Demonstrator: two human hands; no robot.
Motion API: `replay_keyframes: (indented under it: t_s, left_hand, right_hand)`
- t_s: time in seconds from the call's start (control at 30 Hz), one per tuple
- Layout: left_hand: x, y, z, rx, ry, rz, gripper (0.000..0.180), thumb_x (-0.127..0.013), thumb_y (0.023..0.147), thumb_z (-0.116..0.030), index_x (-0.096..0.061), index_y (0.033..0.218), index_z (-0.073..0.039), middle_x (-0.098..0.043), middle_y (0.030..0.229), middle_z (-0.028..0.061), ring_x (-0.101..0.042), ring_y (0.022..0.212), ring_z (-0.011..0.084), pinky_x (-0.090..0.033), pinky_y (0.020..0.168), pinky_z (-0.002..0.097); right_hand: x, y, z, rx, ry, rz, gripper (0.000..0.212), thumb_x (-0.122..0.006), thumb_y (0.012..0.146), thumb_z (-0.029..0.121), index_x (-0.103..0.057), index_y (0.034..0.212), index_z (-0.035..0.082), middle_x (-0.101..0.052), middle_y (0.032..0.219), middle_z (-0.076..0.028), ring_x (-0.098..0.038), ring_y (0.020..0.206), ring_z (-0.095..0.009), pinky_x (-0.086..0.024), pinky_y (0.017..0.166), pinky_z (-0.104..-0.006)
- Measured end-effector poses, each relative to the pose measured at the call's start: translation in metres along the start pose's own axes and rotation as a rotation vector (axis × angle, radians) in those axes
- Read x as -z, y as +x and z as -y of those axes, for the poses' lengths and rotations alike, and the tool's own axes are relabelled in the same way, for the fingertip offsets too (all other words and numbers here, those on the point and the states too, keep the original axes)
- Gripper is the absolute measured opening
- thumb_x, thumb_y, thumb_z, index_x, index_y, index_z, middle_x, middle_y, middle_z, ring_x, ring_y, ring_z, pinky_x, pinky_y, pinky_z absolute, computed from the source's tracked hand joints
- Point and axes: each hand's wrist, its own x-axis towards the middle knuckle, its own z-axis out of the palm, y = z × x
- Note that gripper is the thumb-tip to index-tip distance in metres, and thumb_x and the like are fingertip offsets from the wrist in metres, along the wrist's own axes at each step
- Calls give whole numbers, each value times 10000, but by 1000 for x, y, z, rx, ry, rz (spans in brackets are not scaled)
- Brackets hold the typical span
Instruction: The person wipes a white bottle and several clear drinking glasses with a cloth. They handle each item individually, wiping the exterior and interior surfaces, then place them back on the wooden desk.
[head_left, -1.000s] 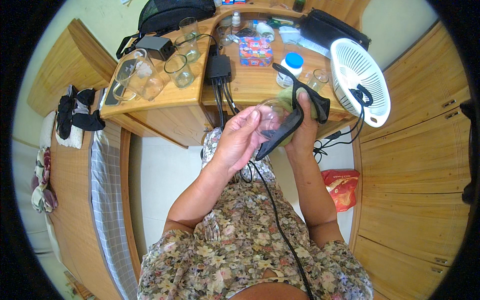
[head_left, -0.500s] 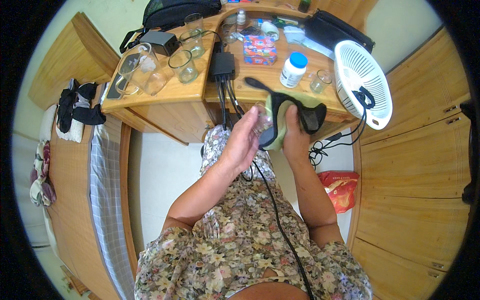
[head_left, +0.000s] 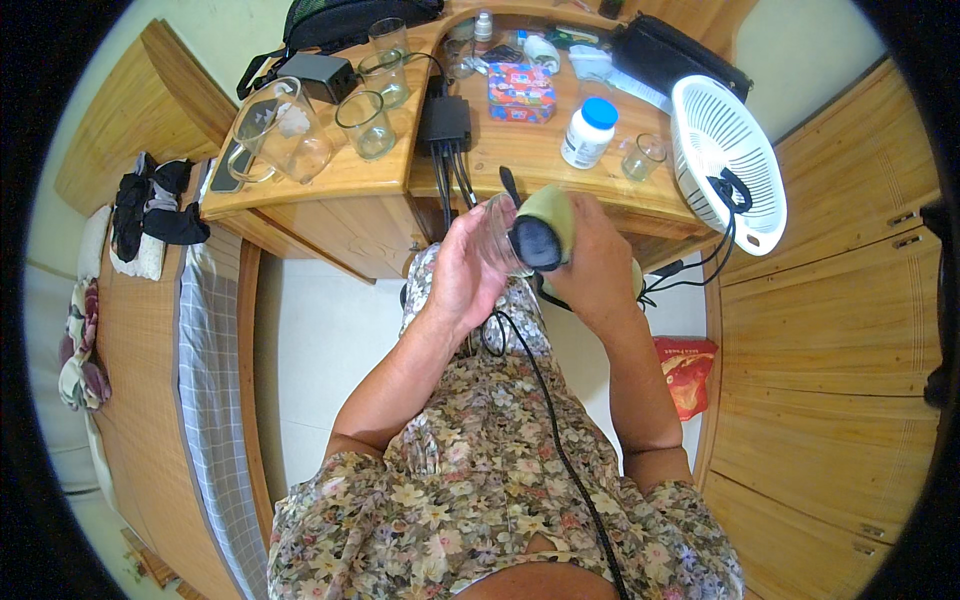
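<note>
Head view: clear glass (head_left: 498,228) in left grip (head_left: 466,272)

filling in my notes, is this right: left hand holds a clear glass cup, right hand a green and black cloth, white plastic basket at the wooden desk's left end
The head view shows the white plastic basket at the right end of the wooden desk, not the left. The left hand holds a clear glass cup, the right hand a green and black cloth.
</note>
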Motion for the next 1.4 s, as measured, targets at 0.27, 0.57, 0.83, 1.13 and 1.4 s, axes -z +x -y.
replay_keyframes:
  t_s: [0.27, 0.57, 0.83, 1.13, 1.4]
  left_hand:
    - [-14, -5, -6, 38, 71, -95, 520, -495, 1021, -492, -584, 1225, -23, -643, 1166, 99, -615, 1119, 216, -498, 986, 384]
    - [-17, -5, 2, -156, 203, 4, 376, -485, 1030, -309, -591, 1224, -6, -644, 1090, 66, -615, 1009, 168, -477, 948, 306]
    - [-16, -8, -3, -303, 552, 112, 386, -435, 1029, -280, -595, 1213, 20, -633, 1111, 110, -589, 1045, 166, -443, 971, 306]
    - [-22, -5, -6, -316, 549, 19, 374, -445, 1016, -250, -581, 1221, 32, -613, 1179, 109, -554, 1110, 168, -429, 987, 309]
    - [-12, -4, -10, -911, 1462, 209, 577, -651, 899, -366, -524, 1290, 39, -520, 1203, 246, -514, 1120, 394, -429, 987, 464]
  right_hand:
    - [2, -3, 2, 222, 265, 199, 466, -696, 734, 67, -585, 1182, 3, -644, 1101, -210, -601, 1075, -415, -487, 946, -470]
    - [-31, 2, 13, 187, 145, -160, 231, -713, 753, 83, -666, 972, 26, -686, 907, -162, -665, 828, -382, -519, 696, -420]
    - [-14, 10, -3, 96, 377, 350, 214, -705, 776, 158, -672, 943, 29, -690, 882, -159, -677, 788, -319, -522, 706, -386]
    - [-18, -5, -14, -276, 1483, 374, 349, -692, 881, 180, -654, 1184, 11, -672, 1087, -30, -597, 1006, -118, -482, 913, -295]
    - [-11, -4, 3, -573, 1422, 199, 232, -640, 936, 139, -643, 1135, 20, -676, 1018, -25, -646, 892, -104, -524, 773, -255]
